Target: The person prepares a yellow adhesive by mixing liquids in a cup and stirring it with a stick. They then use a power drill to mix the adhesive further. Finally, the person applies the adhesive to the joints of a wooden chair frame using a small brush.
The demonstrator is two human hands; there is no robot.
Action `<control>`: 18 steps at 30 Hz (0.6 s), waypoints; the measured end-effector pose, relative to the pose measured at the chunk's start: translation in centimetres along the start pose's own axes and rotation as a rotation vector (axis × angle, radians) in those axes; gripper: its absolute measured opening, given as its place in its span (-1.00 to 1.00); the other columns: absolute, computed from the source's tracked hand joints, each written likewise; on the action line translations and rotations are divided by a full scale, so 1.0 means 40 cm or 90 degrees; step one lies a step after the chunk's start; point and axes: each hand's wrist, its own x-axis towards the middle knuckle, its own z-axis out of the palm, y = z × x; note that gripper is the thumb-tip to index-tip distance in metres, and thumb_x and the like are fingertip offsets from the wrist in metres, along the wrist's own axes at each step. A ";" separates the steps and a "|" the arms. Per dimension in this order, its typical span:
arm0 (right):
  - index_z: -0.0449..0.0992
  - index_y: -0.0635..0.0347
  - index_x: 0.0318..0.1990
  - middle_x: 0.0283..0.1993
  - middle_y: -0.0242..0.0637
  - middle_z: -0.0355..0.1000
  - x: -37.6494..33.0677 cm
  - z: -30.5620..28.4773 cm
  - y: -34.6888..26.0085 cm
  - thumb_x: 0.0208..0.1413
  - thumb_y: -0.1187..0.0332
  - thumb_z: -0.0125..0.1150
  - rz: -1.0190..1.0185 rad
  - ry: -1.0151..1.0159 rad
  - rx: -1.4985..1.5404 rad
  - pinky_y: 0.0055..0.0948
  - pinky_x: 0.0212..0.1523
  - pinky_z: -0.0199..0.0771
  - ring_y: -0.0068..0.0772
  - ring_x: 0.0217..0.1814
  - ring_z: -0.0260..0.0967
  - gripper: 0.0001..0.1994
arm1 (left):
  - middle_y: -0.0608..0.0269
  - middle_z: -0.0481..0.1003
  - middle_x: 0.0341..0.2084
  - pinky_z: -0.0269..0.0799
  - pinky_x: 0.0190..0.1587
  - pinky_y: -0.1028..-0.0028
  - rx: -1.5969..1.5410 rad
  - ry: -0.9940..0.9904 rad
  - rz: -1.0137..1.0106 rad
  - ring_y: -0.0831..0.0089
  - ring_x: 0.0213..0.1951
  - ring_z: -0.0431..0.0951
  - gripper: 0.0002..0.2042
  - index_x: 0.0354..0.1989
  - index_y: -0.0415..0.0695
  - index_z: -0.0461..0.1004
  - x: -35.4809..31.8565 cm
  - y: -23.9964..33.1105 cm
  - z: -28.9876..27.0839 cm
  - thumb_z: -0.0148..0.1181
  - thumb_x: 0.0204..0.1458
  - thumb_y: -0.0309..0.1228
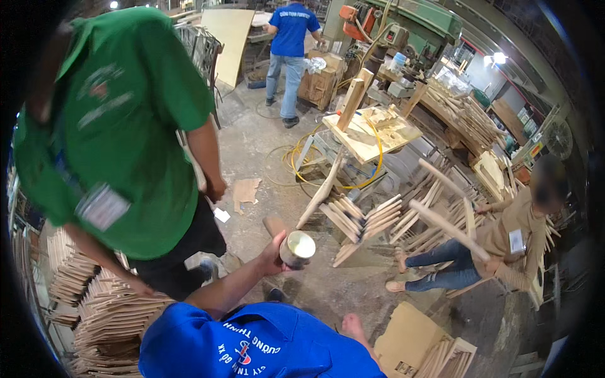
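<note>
From where I stand, the wearer's left hand is wrapped round a cup, pale at its near end, lifted above the floor. The right hand shows only as a blurred patch beside the blue shirt; I can't tell how its fingers stand. So the cup is picked up and not set down; whether anything has been used from it, or how much remains, doesn't show. Farther off, slender wooden pieces lie stacked, touched by neither hand, short of the bench.
</note>
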 end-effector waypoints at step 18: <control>0.38 0.21 -0.53 -0.60 -0.27 0.29 0.465 -0.033 -0.687 0.04 0.38 -0.05 -0.145 -0.233 -0.287 -0.42 -0.50 0.31 -0.42 -0.53 0.28 -0.83 | 0.06 0.37 -0.06 0.33 -0.03 0.16 -0.016 0.362 0.377 0.08 -0.04 0.40 -0.38 0.06 -0.11 0.26 0.267 0.734 -0.093 -0.40 0.08 0.14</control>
